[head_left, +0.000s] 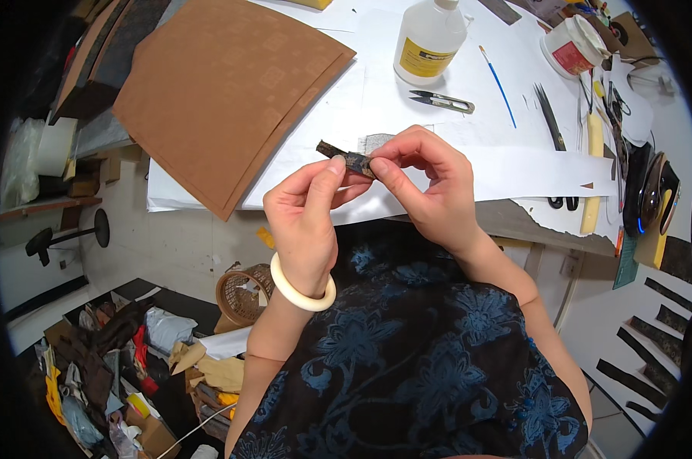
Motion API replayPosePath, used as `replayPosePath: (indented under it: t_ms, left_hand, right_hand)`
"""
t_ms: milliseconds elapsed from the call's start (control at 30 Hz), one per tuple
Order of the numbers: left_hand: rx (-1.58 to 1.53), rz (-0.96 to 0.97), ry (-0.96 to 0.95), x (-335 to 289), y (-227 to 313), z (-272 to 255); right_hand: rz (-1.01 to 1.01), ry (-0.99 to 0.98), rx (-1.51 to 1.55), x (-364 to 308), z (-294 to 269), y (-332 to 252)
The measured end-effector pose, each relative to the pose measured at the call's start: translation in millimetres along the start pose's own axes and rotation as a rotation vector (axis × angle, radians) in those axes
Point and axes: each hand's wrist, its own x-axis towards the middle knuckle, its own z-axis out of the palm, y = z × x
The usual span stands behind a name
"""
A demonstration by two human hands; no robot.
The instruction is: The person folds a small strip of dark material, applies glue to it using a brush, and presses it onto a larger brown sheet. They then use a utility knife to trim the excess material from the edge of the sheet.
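Close above the table's near edge, both of my hands pinch a small dark patterned strip [357,162], perhaps leather or fabric. My left hand [304,206] presses its thumb on the middle of the strip, and one end sticks out to the upper left. My right hand [434,180] grips the other end between thumb and fingertips, partly hiding it. Just behind the fingers lies a small grey textured piece [377,142] on white paper. Thread snips [442,102] rest beyond my right hand. Large brown sheets [231,92] lie stacked to the left of my hands.
A clear bottle with a yellow label [429,50] stands at the back. Rightward lie a blue brush [499,88], long black-handled scissors [549,115] and a white jar [572,46]. Below the table stand a woven basket [243,297] and a heap of scraps [109,367].
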Motion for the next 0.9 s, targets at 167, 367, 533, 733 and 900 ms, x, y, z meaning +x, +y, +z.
replayPosePath:
  t_ms: [167,367,533,733,900]
  left_hand:
    - [-0.084,0.022,0.055,6,-2,0]
    - [0.021,0.112,0.04,5,-10,5]
    - [0.054,0.16,-0.014,2,-8,7]
    - [0.026,0.157,-0.044,2,-7,7]
    - [-0.049,0.161,-0.046,1,-7,8]
  right_hand:
    - [0.133,0.034,0.249,-3,-2,7]
    - [0.147,0.012,0.542,7,2,-5]
    - [0.275,-0.037,0.539,10,12,-2]
    - [0.308,0.001,0.485,11,14,3]
    - [0.279,0.011,0.423,11,15,3]
